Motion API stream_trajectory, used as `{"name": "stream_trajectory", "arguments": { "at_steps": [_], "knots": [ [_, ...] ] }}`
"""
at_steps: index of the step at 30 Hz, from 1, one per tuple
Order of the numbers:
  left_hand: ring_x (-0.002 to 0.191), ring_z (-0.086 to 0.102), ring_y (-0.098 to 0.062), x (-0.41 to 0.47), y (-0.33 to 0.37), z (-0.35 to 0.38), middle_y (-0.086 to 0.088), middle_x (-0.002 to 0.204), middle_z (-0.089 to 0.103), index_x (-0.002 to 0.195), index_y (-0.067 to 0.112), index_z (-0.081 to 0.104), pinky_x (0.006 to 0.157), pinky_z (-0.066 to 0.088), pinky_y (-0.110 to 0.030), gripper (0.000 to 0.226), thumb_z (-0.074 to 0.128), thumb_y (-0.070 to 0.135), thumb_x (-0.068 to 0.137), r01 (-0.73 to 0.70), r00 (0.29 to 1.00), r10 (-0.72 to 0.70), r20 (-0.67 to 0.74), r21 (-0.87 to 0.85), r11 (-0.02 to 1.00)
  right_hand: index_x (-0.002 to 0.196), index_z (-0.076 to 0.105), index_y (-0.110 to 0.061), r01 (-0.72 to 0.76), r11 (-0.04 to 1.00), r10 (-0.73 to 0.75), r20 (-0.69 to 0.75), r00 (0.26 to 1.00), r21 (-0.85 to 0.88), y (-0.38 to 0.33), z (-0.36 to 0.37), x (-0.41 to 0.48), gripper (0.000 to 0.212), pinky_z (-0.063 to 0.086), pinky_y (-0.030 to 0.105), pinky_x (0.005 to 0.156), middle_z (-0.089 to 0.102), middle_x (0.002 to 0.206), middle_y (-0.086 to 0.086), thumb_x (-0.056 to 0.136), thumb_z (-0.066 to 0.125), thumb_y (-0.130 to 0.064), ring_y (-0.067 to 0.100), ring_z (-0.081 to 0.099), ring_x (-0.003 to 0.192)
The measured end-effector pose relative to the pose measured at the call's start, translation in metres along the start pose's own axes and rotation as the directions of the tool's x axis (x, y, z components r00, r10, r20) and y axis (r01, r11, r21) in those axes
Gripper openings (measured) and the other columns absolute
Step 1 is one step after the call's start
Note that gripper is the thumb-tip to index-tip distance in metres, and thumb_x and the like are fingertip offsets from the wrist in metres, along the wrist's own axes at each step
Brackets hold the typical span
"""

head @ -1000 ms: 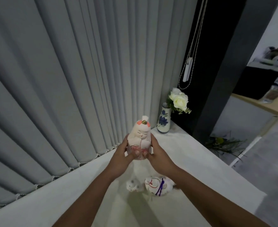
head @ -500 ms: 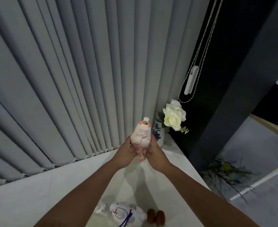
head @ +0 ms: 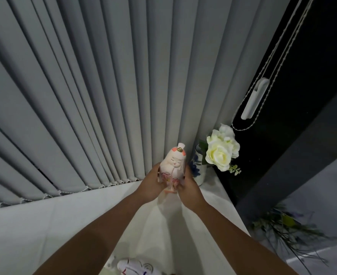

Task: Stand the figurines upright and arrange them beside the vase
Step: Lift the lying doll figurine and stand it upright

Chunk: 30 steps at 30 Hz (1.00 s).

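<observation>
The left hand (head: 150, 184) and the right hand (head: 189, 190) clasp the pale pink, egg-shaped ceramic doll figurine with painted blossoms (head: 172, 168) from either side, holding it upright just above the white ledge (head: 44, 225), just left of the white ceramic vase with blue flower pattern (head: 200, 171) that carries cream artificial roses (head: 221, 150). Compared with half a second ago, the figurine stands nearer the vase and now overlaps its left edge. A second white figurine with red and purple markings (head: 136, 267) still lies toppled at the bottom edge, while the brown piece formerly beside it is almost out of view.
</observation>
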<state>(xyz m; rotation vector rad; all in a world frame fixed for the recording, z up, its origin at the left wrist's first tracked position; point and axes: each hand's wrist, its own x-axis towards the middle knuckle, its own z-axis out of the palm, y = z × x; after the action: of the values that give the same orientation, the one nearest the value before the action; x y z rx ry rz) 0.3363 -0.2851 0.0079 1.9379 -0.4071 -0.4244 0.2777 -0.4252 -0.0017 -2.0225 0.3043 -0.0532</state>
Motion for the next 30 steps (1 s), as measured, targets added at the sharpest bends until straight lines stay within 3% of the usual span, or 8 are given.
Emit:
{"name": "stream_trajectory", "arguments": {
  "at_steps": [3, 6, 10, 15, 18, 23, 28, 30],
  "knots": [
    [0.119, 0.052, -0.018, 0.009, -0.005, 0.001, 0.002, 0.124, 0.055, 0.131, 0.023, 0.041, 0.094, 0.042, -0.026, 0.057, 0.064, 0.002, 0.083, -0.012, 0.999, 0.012, -0.045, 0.004, 1.000, 0.142, 0.020, -0.033, 0.094, 0.995, -0.094, -0.004, 0.996, -0.044, 0.011, 0.001, 0.009, 0.064, 0.042, 0.037, 0.108, 0.036, 0.148, 0.001, 0.093, 0.051, -0.005, 0.016, 0.044, 0.132],
    [0.117, 0.053, -0.013, 0.013, -0.008, 0.002, 0.005, 0.124, 0.055, 0.134, 0.022, 0.040, 0.091, 0.042, -0.018, 0.057, 0.063, 0.003, 0.084, -0.035, 0.997, 0.035, -0.067, -0.008, 0.999, 0.128, 0.032, -0.033, 0.150, 0.979, -0.155, -0.027, 0.987, -0.136, -0.001, -0.004, 0.007, 0.049, 0.045, 0.019, 0.099, 0.040, 0.136, -0.008, 0.097, 0.037, 0.005, -0.002, 0.051, 0.117],
    [0.117, 0.053, -0.011, 0.014, -0.013, 0.004, 0.004, 0.129, 0.055, 0.134, 0.025, 0.041, 0.086, 0.041, -0.007, 0.057, 0.063, 0.006, 0.086, -0.057, 0.996, 0.055, -0.073, -0.023, 0.998, 0.148, 0.016, -0.020, 0.039, 0.999, -0.038, -0.077, 0.996, 0.014, 0.005, 0.002, 0.011, 0.064, 0.041, 0.031, 0.108, 0.034, 0.151, 0.005, 0.096, 0.052, -0.009, 0.017, 0.042, 0.133],
    [0.124, 0.051, -0.014, 0.018, -0.020, 0.003, 0.005, 0.137, 0.052, 0.138, 0.032, 0.037, 0.104, 0.048, -0.035, 0.063, 0.061, 0.007, 0.086, -0.030, 0.998, 0.029, -0.046, -0.021, 0.999, 0.148, 0.013, -0.027, 0.032, 0.999, -0.027, -0.154, 0.988, 0.030, 0.009, 0.013, 0.012, 0.066, 0.046, 0.034, 0.104, 0.037, 0.151, 0.001, 0.096, 0.052, -0.019, 0.016, 0.046, 0.130],
    [0.124, 0.051, -0.013, 0.016, -0.019, 0.002, 0.007, 0.138, 0.052, 0.144, 0.032, 0.030, 0.103, 0.047, -0.031, 0.067, 0.058, 0.006, 0.088, -0.002, 0.999, 0.002, -0.041, 0.001, 1.000, 0.141, 0.025, -0.037, -0.017, 0.999, 0.021, -0.162, 0.987, 0.030, 0.006, 0.014, 0.008, 0.056, 0.047, 0.030, 0.090, 0.054, 0.130, -0.002, 0.096, 0.050, -0.013, 0.012, 0.056, 0.110],
    [0.125, 0.052, -0.018, 0.007, -0.008, 0.004, 0.001, 0.140, 0.052, 0.143, 0.027, 0.033, 0.104, 0.044, -0.032, 0.059, 0.056, 0.008, 0.091, 0.001, 0.998, 0.002, -0.069, 0.045, 0.999, 0.149, 0.013, -0.019, 0.022, 0.999, -0.027, -0.141, 0.990, -0.039, 0.006, 0.015, 0.010, 0.067, 0.035, 0.040, 0.114, 0.030, 0.154, 0.005, 0.095, 0.053, -0.016, 0.018, 0.034, 0.139],
    [0.125, 0.053, -0.025, -0.029, -0.006, 0.005, -0.006, 0.137, 0.054, 0.126, 0.040, 0.045, 0.107, 0.043, -0.047, 0.046, 0.058, 0.022, 0.086, 0.011, 1.000, -0.009, -0.030, 0.050, 0.999, 0.149, 0.011, -0.028, -0.042, 0.997, 0.035, -0.100, 0.994, -0.068, 0.012, 0.008, -0.015, 0.083, 0.031, 0.044, 0.116, 0.027, 0.156, -0.004, 0.086, 0.064, -0.025, 0.014, 0.028, 0.142],
    [0.128, 0.049, -0.028, -0.051, -0.002, 0.002, -0.010, 0.142, 0.049, 0.136, 0.033, 0.040, 0.111, 0.039, -0.044, 0.051, 0.059, 0.023, 0.090, 0.063, 0.996, -0.068, 0.051, 0.102, 0.993, 0.149, 0.017, -0.027, -0.027, 0.998, 0.022, -0.084, 0.996, -0.057, 0.006, 0.002, -0.035, 0.079, 0.030, 0.045, 0.116, 0.031, 0.155, -0.002, 0.085, 0.064, -0.017, 0.015, 0.032, 0.141]
  ]
}}
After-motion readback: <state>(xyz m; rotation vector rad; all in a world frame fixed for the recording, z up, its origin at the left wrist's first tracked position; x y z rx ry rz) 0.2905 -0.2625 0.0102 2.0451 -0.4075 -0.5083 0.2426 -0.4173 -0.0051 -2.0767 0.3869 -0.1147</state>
